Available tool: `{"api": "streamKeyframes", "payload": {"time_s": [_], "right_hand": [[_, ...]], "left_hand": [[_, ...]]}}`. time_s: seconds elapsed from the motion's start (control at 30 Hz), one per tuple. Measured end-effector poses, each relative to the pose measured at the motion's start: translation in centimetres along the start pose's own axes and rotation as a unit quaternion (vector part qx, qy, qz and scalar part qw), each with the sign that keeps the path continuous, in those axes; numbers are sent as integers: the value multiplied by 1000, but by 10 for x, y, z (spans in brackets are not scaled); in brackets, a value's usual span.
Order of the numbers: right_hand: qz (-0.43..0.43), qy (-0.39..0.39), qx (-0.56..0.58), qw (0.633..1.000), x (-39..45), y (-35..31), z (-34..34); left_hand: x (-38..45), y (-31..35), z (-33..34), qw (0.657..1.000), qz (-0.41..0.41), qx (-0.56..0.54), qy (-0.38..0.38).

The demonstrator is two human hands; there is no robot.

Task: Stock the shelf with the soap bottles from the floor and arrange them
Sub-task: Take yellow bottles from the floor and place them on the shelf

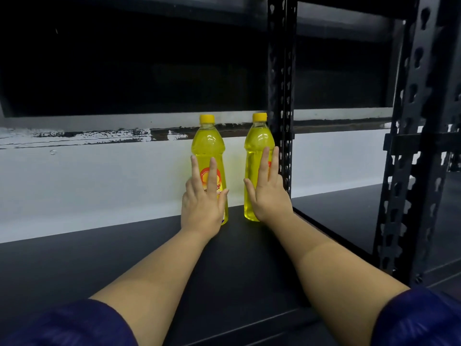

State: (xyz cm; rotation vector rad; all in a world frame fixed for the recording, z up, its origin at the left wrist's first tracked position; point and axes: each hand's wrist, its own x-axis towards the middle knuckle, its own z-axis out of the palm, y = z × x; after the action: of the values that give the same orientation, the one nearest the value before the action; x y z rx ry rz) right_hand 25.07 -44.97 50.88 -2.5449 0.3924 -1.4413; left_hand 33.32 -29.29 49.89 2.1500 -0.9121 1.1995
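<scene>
Landmark: the black slotted upright post [282,96] at the back of the shelf [124,258]; everything is placed from it.
Right bottle: a yellow soap bottle [258,141] stands upright at the back of the shelf, just beside the post on its left side, yellow cap on.
Left bottle: a second soap bottle [208,146], same yellow, stands upright further left of the post, near its twin but clearly apart, label facing the camera.
Handling, as I judge it: both look full nearly to the neck, so expect some weight and a bit of slosh. Smooth clear plastic, probably slick, with walls that may give under a hard squeeze. Tall and narrow, so a push high up could tip one.
Where to take hold: I'd say round the waist at label height, or low on the body for sliding, not by the cap.
Right hand: the right hand [268,193] is spread, fingers straight and pointing up, laid flat against the front of the bottle beside the post. No wrap, no pinch.
Left hand: the left hand [203,203] likewise, fingers straight and slightly splayed, pressed on the labelled bottle's front, thumb out to the side.
Step, by my reading: nudging the pair back into line.
</scene>
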Motion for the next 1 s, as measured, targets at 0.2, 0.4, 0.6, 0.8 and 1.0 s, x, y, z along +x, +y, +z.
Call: {"api": "streamKeyframes", "payload": {"time_s": [0.2, 0.4, 0.6, 0.8, 1.0], "right_hand": [[1, -34, -18, 999, -10, 3, -8], [39, -70, -54, 995, -12, 5, -10], [63, -77, -64, 993, -7, 8, -10], [68, -152, -36, 985, -6, 16, -6], [74, -133, -39, 988, -7, 16, -3]], "left_hand": [[-5, 3, -10, 997, 24, -68, -28], [-5, 4, -14, 992, 9, -115, -45], [-1, 4, -6, 988, 27, -108, -108], [5, -11, 6, 972, 53, -178, -146], [13, -9, 8, 960, 43, -223, -163]]}}
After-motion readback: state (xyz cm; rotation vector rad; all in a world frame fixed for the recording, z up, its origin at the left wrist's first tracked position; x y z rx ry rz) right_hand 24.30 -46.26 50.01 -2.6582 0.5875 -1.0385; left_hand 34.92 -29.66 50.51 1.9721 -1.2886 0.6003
